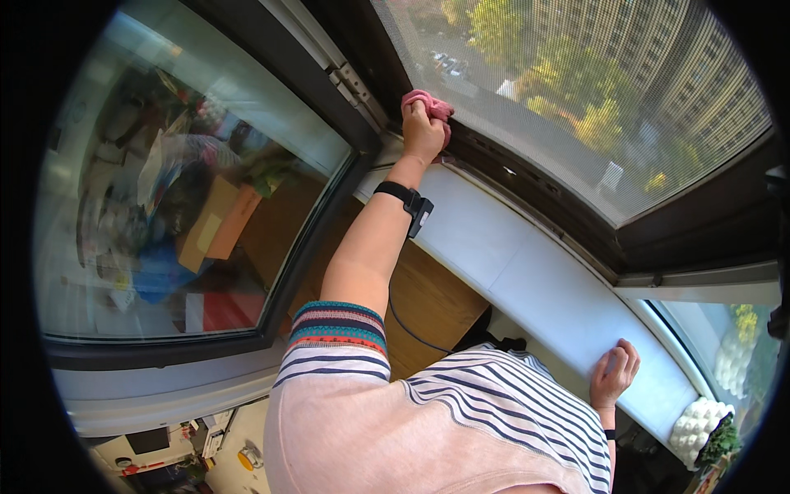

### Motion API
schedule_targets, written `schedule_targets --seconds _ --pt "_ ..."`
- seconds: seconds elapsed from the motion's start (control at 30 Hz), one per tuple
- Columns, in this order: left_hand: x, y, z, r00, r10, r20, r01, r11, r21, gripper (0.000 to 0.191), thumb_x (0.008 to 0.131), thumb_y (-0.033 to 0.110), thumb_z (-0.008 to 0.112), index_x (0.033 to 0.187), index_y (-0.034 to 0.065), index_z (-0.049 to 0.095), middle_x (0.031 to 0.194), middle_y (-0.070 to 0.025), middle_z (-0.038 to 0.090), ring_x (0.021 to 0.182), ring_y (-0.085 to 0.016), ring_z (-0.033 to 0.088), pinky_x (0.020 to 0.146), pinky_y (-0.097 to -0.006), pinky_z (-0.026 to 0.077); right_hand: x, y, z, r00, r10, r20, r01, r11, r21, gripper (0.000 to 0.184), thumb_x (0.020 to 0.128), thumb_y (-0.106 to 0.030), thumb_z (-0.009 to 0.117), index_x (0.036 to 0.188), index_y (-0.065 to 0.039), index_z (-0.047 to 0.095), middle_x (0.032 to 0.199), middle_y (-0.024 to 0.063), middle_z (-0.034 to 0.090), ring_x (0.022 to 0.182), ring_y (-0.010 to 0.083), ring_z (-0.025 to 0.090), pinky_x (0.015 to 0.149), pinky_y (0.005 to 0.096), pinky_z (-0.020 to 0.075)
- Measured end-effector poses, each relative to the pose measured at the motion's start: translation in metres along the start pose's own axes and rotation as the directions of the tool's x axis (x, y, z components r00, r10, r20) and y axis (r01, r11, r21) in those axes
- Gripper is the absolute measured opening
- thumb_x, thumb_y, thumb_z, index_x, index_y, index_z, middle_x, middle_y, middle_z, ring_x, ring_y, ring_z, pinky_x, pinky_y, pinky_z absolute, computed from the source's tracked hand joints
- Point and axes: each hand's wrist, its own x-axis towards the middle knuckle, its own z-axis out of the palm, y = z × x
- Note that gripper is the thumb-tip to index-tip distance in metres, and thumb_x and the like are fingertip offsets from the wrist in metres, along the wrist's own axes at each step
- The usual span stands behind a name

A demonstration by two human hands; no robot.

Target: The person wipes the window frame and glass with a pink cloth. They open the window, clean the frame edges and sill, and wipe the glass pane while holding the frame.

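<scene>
My left hand [423, 131] grips a folded pink cloth [432, 106]. It presses the cloth against the lower corner of a dark window frame [524, 163], beside the insect screen [555, 92]. A black strap with a small box [415, 210] circles my left wrist. Lower right, my right hand [615, 373] rests at the white windowsill [494, 238], its fingers loosely curled around nothing. A dark band is on that wrist.
A glass casement sash [197, 204] stands swung inward on the left, its metal hinge [352, 83] near my left hand. Under the sill is a brown wooden surface [426, 296] with a black cable [404, 324]. A white bumpy planter [697, 429] with greenery occupies the sill's right end.
</scene>
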Motion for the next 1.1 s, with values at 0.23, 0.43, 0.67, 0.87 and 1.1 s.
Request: schedule_targets --seconds 0.23,0.43,0.67,0.87,1.1 --pt "-0.022 0.013 -0.018 0.961 0.233 0.146 -0.23 0.972 -0.038 0.028 0.08 0.003 0.06 0.108 -0.0004 0.06 0.107 -0.0272 0.065 0.107 -0.048 0.06 0.097 -0.0507 0.049 0.001 0.003 0.001 1.0 -0.027 -0.008 0.027 1.0 -0.01 0.013 0.089 -0.001 0.065 0.102 -0.002 0.06 0.117 0.0182 0.064 0.111 0.0374 0.059 0.098 0.0462 0.0485" --pt "-0.007 0.002 -0.01 0.994 0.061 -0.093 -0.066 0.996 -0.053 0.026 0.084 0.003 0.059 0.11 -0.002 0.058 0.113 -0.0291 0.065 0.105 -0.051 0.061 0.092 -0.0525 0.051 -0.001 0.003 0.001 1.0 -0.004 0.002 0.004 1.0 -0.014 0.012 0.089 -0.003 0.065 0.1 -0.003 0.061 0.118 0.0163 0.065 0.113 0.0359 0.059 0.101 0.0468 0.0484" --pt "-0.016 0.001 0.01 0.995 0.104 0.015 -0.104 0.992 0.069 0.023 0.085 0.005 0.061 0.106 -0.002 0.057 0.107 -0.0302 0.065 0.102 -0.051 0.062 0.092 -0.0536 0.05 0.0 0.001 0.001 1.0 0.015 0.012 -0.015 1.0 0.004 0.012 0.088 -0.002 0.065 0.099 -0.003 0.062 0.118 0.0166 0.065 0.113 0.0365 0.059 0.101 0.0465 0.0476" --pt "-0.047 0.03 0.005 0.958 0.255 0.127 -0.25 0.967 -0.054 0.028 0.076 0.006 0.066 0.103 0.001 0.058 0.111 -0.0262 0.064 0.107 -0.048 0.06 0.094 -0.0515 0.049 0.001 0.001 0.001 1.0 0.005 -0.008 -0.005 1.0 0.005 0.011 0.088 -0.002 0.065 0.098 -0.002 0.061 0.117 0.0163 0.065 0.112 0.0366 0.059 0.101 0.0467 0.0477" --pt "0.006 0.004 -0.026 0.979 -0.17 -0.114 0.148 0.973 -0.179 0.015 0.083 0.001 0.063 0.098 0.0021 0.061 0.094 -0.0246 0.068 0.094 -0.045 0.067 0.086 -0.0485 0.055 0.001 0.001 0.002 1.0 -0.003 -0.005 0.003 1.0 -0.006 0.011 0.089 -0.003 0.064 0.099 -0.002 0.061 0.117 0.0169 0.065 0.111 0.0368 0.06 0.099 0.0469 0.0488"
